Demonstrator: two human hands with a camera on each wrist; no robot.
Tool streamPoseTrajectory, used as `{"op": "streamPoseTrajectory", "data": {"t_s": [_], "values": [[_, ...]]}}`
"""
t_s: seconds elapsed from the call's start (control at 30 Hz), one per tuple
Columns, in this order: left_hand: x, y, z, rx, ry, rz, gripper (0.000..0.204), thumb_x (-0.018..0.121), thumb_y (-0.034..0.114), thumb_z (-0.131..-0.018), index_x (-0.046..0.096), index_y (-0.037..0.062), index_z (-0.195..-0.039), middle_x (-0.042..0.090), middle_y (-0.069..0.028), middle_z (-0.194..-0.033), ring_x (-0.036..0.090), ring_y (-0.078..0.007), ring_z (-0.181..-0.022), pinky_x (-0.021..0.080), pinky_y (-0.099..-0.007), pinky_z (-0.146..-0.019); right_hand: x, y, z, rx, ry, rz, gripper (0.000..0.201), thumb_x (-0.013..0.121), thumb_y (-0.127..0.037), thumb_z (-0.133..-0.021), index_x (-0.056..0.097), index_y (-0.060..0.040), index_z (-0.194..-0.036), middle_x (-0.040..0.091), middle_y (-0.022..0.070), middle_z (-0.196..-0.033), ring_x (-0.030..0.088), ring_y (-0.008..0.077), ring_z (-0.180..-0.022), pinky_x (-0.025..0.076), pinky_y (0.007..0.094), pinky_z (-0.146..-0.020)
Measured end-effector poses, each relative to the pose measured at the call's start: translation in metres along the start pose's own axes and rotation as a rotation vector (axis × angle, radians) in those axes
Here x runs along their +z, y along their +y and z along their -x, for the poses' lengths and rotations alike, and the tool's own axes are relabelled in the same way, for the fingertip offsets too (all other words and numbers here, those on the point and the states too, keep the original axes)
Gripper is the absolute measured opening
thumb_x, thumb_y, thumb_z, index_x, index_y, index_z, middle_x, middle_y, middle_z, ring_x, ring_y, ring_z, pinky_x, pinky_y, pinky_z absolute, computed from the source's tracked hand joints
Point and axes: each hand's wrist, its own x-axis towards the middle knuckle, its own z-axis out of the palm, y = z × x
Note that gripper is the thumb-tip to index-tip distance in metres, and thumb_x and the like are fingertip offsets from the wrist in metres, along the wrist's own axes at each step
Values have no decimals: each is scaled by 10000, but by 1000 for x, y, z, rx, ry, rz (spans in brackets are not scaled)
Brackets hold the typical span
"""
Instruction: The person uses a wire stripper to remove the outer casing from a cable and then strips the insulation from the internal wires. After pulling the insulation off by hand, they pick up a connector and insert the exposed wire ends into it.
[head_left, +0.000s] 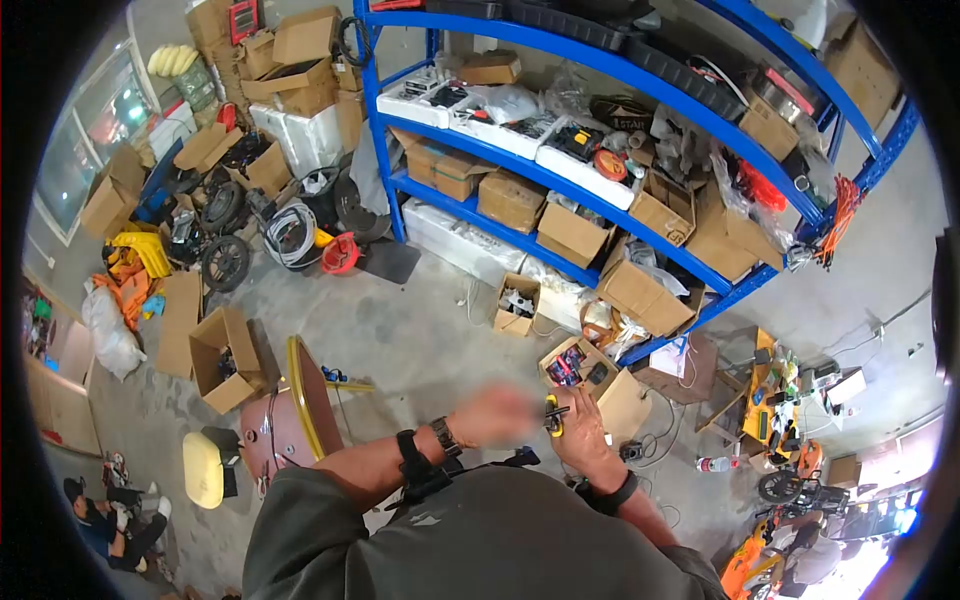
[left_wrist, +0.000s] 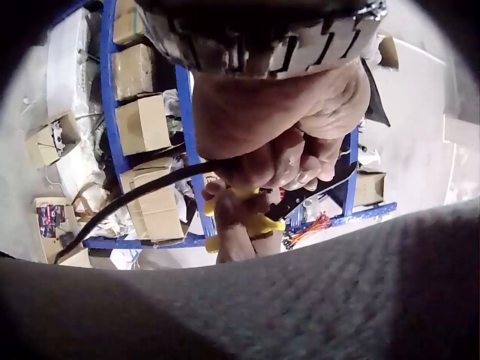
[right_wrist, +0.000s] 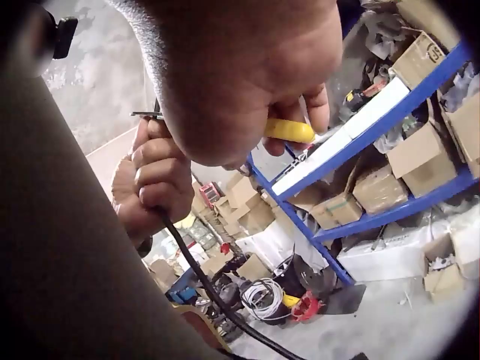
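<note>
My left hand (head_left: 500, 415) is blurred in the head view, in front of my chest. In the left wrist view its curled fingers grip a black cable (left_wrist: 135, 195), whose long end trails down to the left. My right hand (head_left: 582, 435), close beside it, holds wire strippers with yellow handles (head_left: 553, 415). Their dark flat head (left_wrist: 319, 196) reaches toward the left hand's fingertips. From the right wrist, one yellow handle shows between the fingers, and the cable (right_wrist: 217, 300) hangs from the left fist. The cable's tip is hidden by the fingers.
A blue shelf rack (head_left: 490, 215) full of cartons stands ahead. An open carton (head_left: 625, 400) sits just beyond my right hand. To the left are a reddish-brown chair (head_left: 270, 430) and a yellow-topped stool (head_left: 203, 470). A person (head_left: 120, 530) sits low at far left.
</note>
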Motion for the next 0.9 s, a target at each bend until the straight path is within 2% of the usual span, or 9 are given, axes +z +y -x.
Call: {"op": "streamPoseTrajectory", "data": {"t_s": [0.13, 0.23, 0.27, 0.4, 0.47, 0.53, 0.67, 0.77, 0.9], "values": [[-44, 34, -1, 88, 33, -5, 120, 672, 98, -953, 650, 7, -878, 532, 30, -660, 419, -46, -538, 309, -241, -479, 21, -5, -51, 18, -44, 2, 386, 699, -99, -816, 527, -20, -1153, 621, 194, -1038, 596, 392, -977, 475, 498, -852], [-63, 68, -1, 106, 317, -229, 133, 681, 116, -948, 670, -9, -904, 590, 5, -692, 483, -50, -554, 370, -240, -496, 26, -22, -91, 211, -236, 1, 361, 712, -168, -842, 537, -8, -1114, 633, 212, -963, 613, 406, -930, 483, 501, -831], [-79, 64, -5, 133, 390, -284, 160, 688, 136, -948, 685, -19, -907, 618, 1, -716, 520, -57, -602, 418, -243, -540, 30, -19, -102, 271, -322, -79, 377, 684, -280, -894, 543, 5, -1096, 655, 236, -918, 642, 423, -903, 495, 507, -800], [-126, 48, -22, 226, 629, -475, 147, 700, 121, -935, 692, -18, -889, 622, 14, -723, 517, -61, -651, 433, -254, -583, 55, -13, -144, 338, -528, -90, 419, 608, -378, -946, 541, 7, -1096, 683, 254, -972, 668, 435, -933, 503, 529, -805], [-145, 46, -29, 268, 708, -433, 136, 702, 113, -930, 696, -16, -891, 622, 25, -729, 512, -62, -672, 436, -257, -602, 64, -4, -165, 298, -559, -73, 408, 611, -370, -945, 539, 8, -1080, 683, 253, -974, 667, 437, -931, 501, 537, -808], [-154, 57, -33, 280, 707, -430, 125, 701, 102, -930, 692, -10, -876, 612, 35, -726, 499, -52, -668, 426, -248, -600, 69, 2, -183, 276, -598, -86, 373, 625, -331, -935, 530, 8, -1062, 681, 247, -960, 662, 440, -922, 490, 537, -812], [-163, 91, -43, 273, 648, -340, 118, 696, 77, -931, 678, 6, -838, 595, 52, -721, 480, -30, -669, 400, -224, -585, 79, 38, -219, 71, -555, -153, 337, 652, -221, -882, 520, -5, -1104, 658, 226, -943, 631, 422, -935, 453, 505, -854], [-153, 115, -54, 285, 644, -232, 115, 699, 57, -925, 664, 16, -823, 589, 47, -715, 474, -26, -648, 375, -211, -557, 95, 78, -244, -205, -321, -273, 343, 675, -155, -833, 514, -22, -1105, 631, 224, -1021, 614, 411, -948, 463, 500, -826], [-134, 136, -79, 275, 629, -59, 85, 720, 73, -921, 690, -3, -896, 591, 25, -713, 477, -49, -602, 371, -210, -532, 84, 109, -287, -347, -234, -348, 429, 676, -100, -795, 520, -44, -1191, 611, 168, -1040, 586, 370, -1010, 463, 443, -854]]}}
